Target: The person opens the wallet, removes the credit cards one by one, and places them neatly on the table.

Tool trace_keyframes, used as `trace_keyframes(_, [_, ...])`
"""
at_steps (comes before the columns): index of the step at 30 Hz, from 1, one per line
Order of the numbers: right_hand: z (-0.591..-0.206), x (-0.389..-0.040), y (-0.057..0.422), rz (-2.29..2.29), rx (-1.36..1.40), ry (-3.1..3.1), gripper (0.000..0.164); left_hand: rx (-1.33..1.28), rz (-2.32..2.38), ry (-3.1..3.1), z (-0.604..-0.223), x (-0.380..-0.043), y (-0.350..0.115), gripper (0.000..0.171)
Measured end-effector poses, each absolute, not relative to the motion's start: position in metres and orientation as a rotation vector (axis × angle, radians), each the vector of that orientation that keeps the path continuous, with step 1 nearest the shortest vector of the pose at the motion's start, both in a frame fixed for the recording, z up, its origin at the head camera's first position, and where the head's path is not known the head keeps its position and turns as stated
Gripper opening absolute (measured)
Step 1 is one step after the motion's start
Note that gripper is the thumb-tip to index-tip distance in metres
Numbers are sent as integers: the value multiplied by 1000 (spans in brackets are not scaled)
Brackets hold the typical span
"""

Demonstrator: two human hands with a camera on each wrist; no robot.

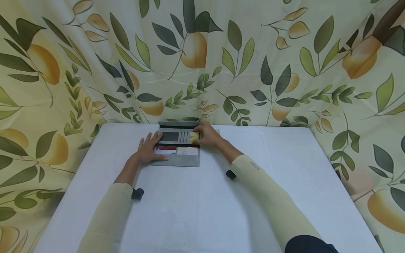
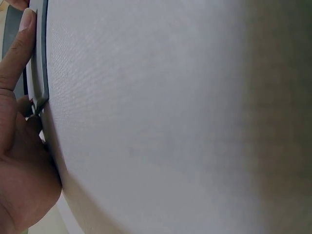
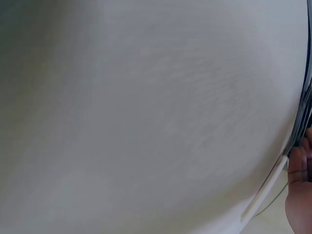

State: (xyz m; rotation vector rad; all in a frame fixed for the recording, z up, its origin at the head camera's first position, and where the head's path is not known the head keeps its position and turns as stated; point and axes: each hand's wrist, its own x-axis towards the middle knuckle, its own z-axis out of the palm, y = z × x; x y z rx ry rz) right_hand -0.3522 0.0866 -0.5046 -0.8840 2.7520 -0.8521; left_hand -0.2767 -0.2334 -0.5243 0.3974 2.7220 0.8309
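A grey wallet (image 1: 178,161) lies unfolded near the far edge of the table, with slots and a dark window in its upper half. Two cards stick out of its lower half: a red-and-white card (image 1: 165,150) and a whitish card (image 1: 187,151). My left hand (image 1: 147,149) rests on the wallet's left side with fingers spread; its thumb (image 2: 22,46) lies along the near flap. At the upper right slots, my right hand (image 1: 209,135) pinches a yellow card (image 1: 194,137). In the right wrist view, only part of the right hand (image 3: 300,183) shows beside the wallet's edge.
A small yellow item (image 1: 217,131) lies behind the right hand, mostly hidden. The white-covered table (image 1: 196,207) reaches back to a leaf-and-fruit patterned curtain (image 1: 221,63). Dark wrist mounts (image 1: 137,194) hang beside both forearms.
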Motion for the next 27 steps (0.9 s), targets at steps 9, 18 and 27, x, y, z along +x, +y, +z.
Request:
trace_keyframes(9, [-501, -351, 81, -806, -896, 2749, 52, 397, 836, 2725, -523, -276, -233, 121])
trace_keyframes(18, [-500, -352, 84, -900, -870, 2727, 52, 407, 817, 2720, -522, -276, -234, 122])
trace_keyframes(27, [-500, -353, 89, -852, -894, 2732, 54, 394, 803, 2728, -522, -276, -231, 123])
